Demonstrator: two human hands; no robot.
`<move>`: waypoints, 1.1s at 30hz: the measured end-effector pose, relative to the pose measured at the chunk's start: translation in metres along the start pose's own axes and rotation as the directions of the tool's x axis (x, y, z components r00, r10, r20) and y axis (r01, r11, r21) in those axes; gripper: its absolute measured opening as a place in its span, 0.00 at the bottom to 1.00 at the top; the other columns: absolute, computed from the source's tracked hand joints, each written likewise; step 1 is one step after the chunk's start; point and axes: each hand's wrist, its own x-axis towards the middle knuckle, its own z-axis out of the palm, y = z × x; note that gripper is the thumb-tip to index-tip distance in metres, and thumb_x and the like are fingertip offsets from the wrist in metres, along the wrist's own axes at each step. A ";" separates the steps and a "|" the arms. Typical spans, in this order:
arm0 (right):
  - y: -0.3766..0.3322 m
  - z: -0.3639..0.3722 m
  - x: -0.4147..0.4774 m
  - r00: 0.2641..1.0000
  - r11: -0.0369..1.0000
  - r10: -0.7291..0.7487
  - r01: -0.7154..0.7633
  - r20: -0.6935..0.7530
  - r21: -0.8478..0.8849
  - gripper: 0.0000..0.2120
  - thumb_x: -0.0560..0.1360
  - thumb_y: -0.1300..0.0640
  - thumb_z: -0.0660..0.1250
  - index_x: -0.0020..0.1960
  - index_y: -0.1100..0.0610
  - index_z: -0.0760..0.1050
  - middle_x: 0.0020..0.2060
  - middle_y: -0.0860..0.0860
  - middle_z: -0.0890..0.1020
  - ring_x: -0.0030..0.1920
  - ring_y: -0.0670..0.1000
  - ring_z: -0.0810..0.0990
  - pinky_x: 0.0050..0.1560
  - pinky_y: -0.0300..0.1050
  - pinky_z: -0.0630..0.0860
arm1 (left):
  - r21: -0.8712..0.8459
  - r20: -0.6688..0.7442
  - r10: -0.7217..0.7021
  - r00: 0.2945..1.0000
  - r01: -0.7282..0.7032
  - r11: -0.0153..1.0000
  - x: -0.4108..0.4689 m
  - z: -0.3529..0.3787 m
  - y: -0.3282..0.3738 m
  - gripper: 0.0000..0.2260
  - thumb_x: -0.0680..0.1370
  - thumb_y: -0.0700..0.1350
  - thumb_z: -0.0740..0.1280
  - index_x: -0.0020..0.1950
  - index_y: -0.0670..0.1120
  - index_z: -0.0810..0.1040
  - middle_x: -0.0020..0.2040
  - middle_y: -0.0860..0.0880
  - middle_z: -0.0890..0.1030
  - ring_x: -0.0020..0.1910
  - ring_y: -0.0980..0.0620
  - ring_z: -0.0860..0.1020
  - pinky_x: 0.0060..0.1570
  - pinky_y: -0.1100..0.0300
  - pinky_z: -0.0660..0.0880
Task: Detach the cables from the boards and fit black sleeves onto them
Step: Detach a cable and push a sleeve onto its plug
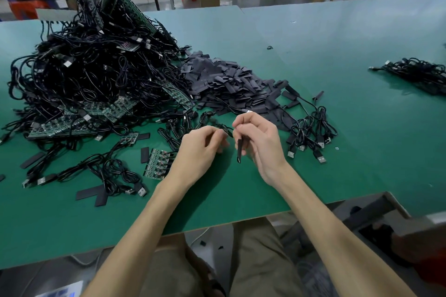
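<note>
My right hand (259, 138) pinches a black sleeve (239, 150) that hangs down from its fingers above the green table (313, 128). My left hand (201, 146) is curled just to its left and holds a thin black cable (225, 129) that runs toward the right hand. A heap of loose black sleeves (226, 82) lies behind my hands. Far left is a big tangle of black cables on green boards (91, 72). A small green board (158, 164) lies left of my left wrist.
A bundle of coiled cables with USB plugs (311, 131) lies right of my hands; another bundle (415, 73) sits at the far right. Loose cables and sleeves (94, 196) are scattered front left. The table's front edge runs just below my forearms. Red stools stand beyond the table.
</note>
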 end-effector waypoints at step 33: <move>0.015 0.003 0.006 0.985 0.696 0.168 -0.102 0.024 -0.710 0.16 0.77 0.67 0.64 0.36 0.50 0.68 0.27 0.44 0.72 0.31 0.46 0.69 0.40 0.46 0.68 | -0.540 0.442 -0.229 0.867 0.461 0.704 0.083 0.049 0.115 0.12 0.81 0.35 0.69 0.62 0.30 0.75 0.40 0.38 0.82 0.30 0.48 0.84 0.31 0.61 0.81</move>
